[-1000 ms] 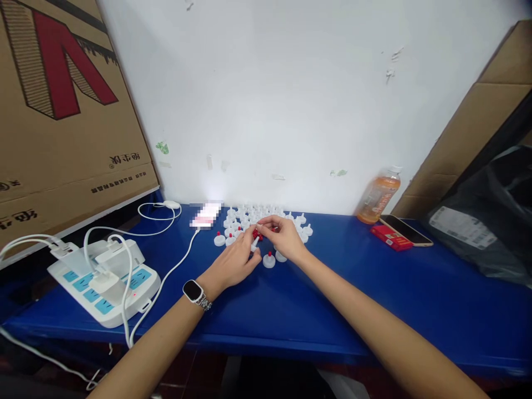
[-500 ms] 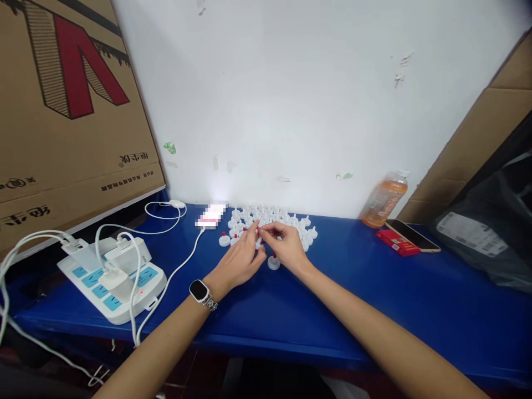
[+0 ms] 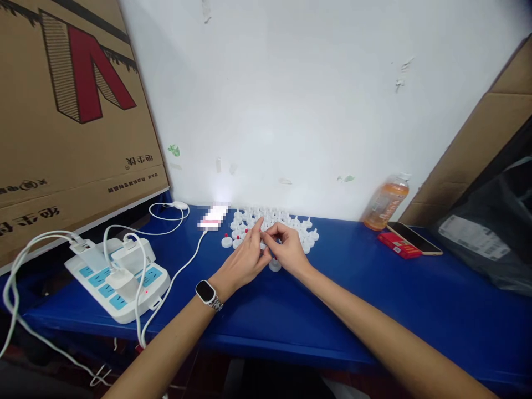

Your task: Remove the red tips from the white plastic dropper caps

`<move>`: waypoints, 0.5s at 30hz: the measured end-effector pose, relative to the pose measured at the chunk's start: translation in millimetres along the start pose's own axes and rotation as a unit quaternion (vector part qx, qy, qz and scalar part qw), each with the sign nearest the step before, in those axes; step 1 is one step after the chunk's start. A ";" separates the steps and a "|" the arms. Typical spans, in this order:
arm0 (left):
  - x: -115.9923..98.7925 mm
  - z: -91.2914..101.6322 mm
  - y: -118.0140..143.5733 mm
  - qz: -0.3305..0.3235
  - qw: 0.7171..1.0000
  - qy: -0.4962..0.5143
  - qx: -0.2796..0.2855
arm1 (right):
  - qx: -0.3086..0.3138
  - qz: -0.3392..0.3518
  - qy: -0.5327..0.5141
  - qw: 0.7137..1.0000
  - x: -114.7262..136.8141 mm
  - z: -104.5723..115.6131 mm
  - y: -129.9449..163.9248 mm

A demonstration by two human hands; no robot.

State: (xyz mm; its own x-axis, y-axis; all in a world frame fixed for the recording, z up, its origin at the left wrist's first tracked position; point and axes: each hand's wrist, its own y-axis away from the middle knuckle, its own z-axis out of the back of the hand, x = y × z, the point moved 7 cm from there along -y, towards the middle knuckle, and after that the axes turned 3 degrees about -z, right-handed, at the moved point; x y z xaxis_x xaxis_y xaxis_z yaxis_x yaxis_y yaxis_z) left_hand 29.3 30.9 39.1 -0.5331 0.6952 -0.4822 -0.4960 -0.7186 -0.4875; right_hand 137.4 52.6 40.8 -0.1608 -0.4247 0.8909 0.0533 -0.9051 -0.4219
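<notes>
My left hand (image 3: 248, 256) and my right hand (image 3: 286, 247) meet at the near edge of a cluster of white nozzle caps (image 3: 311, 235). A little white shows between them, part of a nozzle cap (image 3: 262, 245) held in my closed left fingers. My right thumb and forefinger pinch at its top, and what lies between those fingertips is hidden. A red-tipped cap (image 3: 275, 265) stands upright just below my right hand, partly covered. Left of my hands stands another red-tipped cap (image 3: 226, 241), with a similar one (image 3: 236, 243) beside it.
A white power strip (image 3: 124, 307) with plugs and cables lies at left on the blue table (image 3: 332, 327). Behind it stands a large cardboard box (image 3: 83, 149). A lit phone (image 3: 214, 217) is charging near the wall. At right are an orange drink bottle (image 3: 386, 204), red box (image 3: 399, 245) and phone (image 3: 415, 238).
The view has shifted slightly. My hands remain together; the red tip that showed between my fingertips is now out of sight, and less of the held white cap shows.
</notes>
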 end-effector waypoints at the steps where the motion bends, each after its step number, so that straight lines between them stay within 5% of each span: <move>1: 0.3 -0.3 -0.9 -0.002 1.000 -0.008 0.000 | 0.004 0.004 0.002 1.000 0.9 0.2 -0.9; 9: 11.7 5.6 -2.7 -0.030 0.997 -0.072 -0.013 | -0.032 0.071 0.187 0.979 12.7 45.5 -20.4; 15: 10.6 3.4 -1.0 -0.041 0.997 -0.055 0.038 | 0.108 0.081 0.334 0.933 -5.2 36.6 -19.7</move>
State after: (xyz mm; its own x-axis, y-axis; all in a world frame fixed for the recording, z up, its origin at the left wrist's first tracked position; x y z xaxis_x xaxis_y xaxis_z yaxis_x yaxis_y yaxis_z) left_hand 21.8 38.9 36.9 -0.5589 0.7479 -0.3583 -0.5887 -0.6621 -0.4637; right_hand 173.3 71.8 50.7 -0.7072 -0.5140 0.4854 0.3163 -0.8441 -0.4330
